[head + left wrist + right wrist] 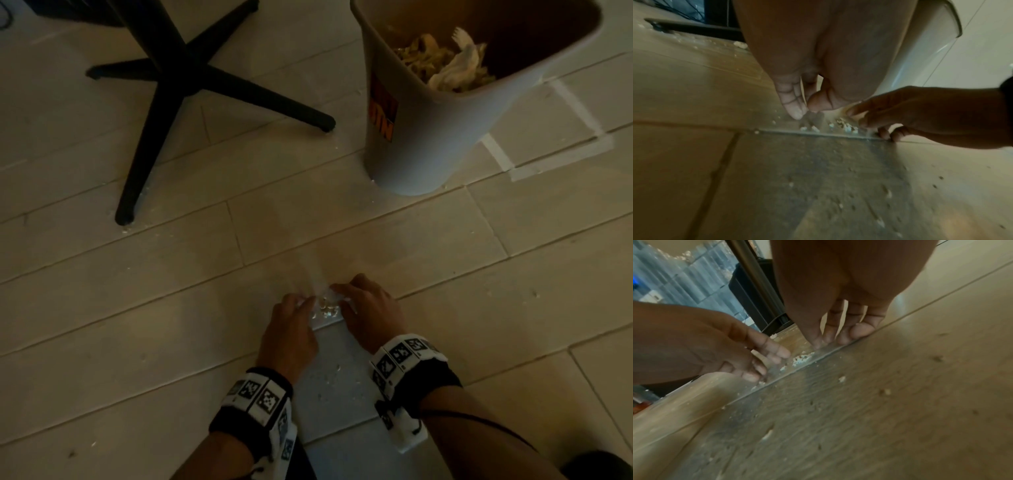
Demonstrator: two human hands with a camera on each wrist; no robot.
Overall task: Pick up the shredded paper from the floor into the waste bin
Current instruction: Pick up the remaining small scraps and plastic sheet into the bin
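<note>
A black chair base [178, 85] stands near white floor tape [561, 156].

Shredded paper [327, 307] lies between both hands, near waste bin [428, 137].

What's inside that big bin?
The waste bin holds a heap of shredded paper with a crumpled white piece on top. Whatever lies under the heap, and the bottom of the bin, is covered.
</note>
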